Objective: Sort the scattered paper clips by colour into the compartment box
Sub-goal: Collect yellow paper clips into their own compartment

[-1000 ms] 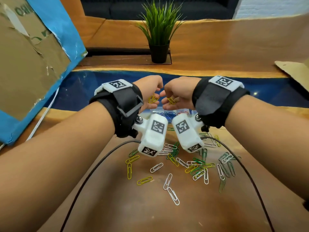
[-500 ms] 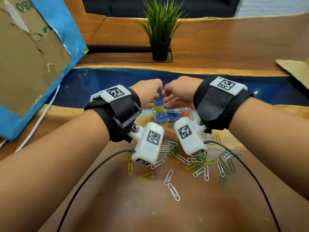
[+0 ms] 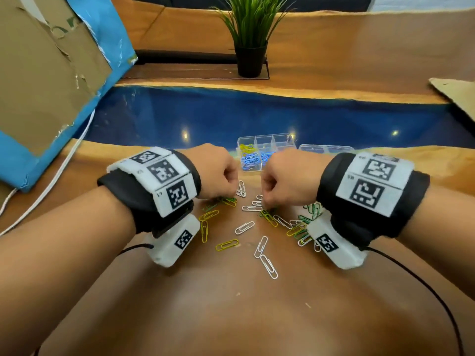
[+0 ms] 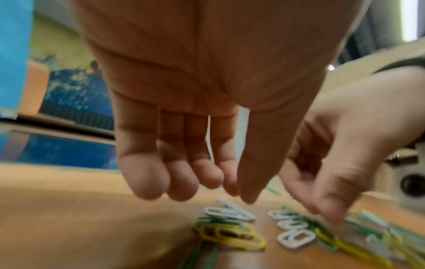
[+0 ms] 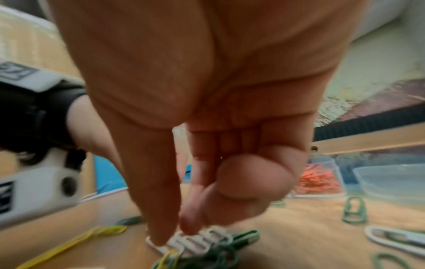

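Directly under right hand [image 5: 207, 145]: white clips [image 5: 197, 240].

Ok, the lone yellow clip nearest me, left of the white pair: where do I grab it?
Pinch the yellow clip across its long sides, straight down from above: it lies flat on the table, clear of other clips, long axis running left-right.

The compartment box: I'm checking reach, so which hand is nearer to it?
Right. The right hand sits just in front of the compartment box, partly covering its near edge; the left hand is off to its left.
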A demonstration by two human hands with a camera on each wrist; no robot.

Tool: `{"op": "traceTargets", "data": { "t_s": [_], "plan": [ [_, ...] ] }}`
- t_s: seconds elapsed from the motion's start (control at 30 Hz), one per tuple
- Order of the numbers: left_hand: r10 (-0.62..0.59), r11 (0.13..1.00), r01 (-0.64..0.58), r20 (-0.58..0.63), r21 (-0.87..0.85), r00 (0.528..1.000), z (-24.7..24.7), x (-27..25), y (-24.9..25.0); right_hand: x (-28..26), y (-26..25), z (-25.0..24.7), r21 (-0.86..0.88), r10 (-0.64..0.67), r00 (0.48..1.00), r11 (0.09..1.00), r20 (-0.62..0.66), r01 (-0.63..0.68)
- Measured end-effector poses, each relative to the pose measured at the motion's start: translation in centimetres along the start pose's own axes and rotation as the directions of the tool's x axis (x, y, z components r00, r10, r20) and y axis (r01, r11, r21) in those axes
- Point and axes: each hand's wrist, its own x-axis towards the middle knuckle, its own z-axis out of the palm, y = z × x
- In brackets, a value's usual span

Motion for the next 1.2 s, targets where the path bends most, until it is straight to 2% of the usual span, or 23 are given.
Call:
{"op": "traceTargets", "data": {
  "t_s": [0.17,0.3,0.5,0.77,0.97,1.1,1.2],
  "plan": [
    [0.037,0.99,-0.036,-0.008,0.138,0.999,0.5,-0.2,-0.1,-0.7,-1.0,1.2,-0.133,0.001,0.998,0.991,0.062,0.007],
    [0.037,0.983,-0.041,0.026,0.179,0.999,1.1,0.0,-0.1,-0.9,-1.2,1.5,-0.12,-0.017,0.999,0.993,0.041,0.021],
    [0.061,0.977,-0.059,-0.004,0.203,0.998,1.4,-0.1,-0.2,-1.2,-1.0,1.7,-0.085,-0.029,0.999,0.996,0.025,0.031],
    [0.061,0.984,-0.059,-0.005,0.165,0.998,1.6,-0.3,-0.4,-1.5,-1.3,2.3,-0.07,-0.036,0.999,0.997,0.003,0.036],
    [0.07,0.993,-0.064,-0.056,0.096,0.996,1.8,-0.2,-0.7,-1.6,-1.3,2.4,-0.066,-0.044,0.999,0.997,0.005,0.044],
    [0.067,0.998,-0.067,-0.099,0.004,0.993,1.6,-0.4,-0.7,-1.5,-1.0,2.3,-0.008,-0.065,0.998,0.998,-0.007,0.065],
    [0.084,0.996,-0.084,-0.122,0.004,0.989,1.4,-0.6,-0.7,-1.5,-0.9,1.9,0.047,-0.068,0.997,0.997,-0.02,0.069]
  ]
}}
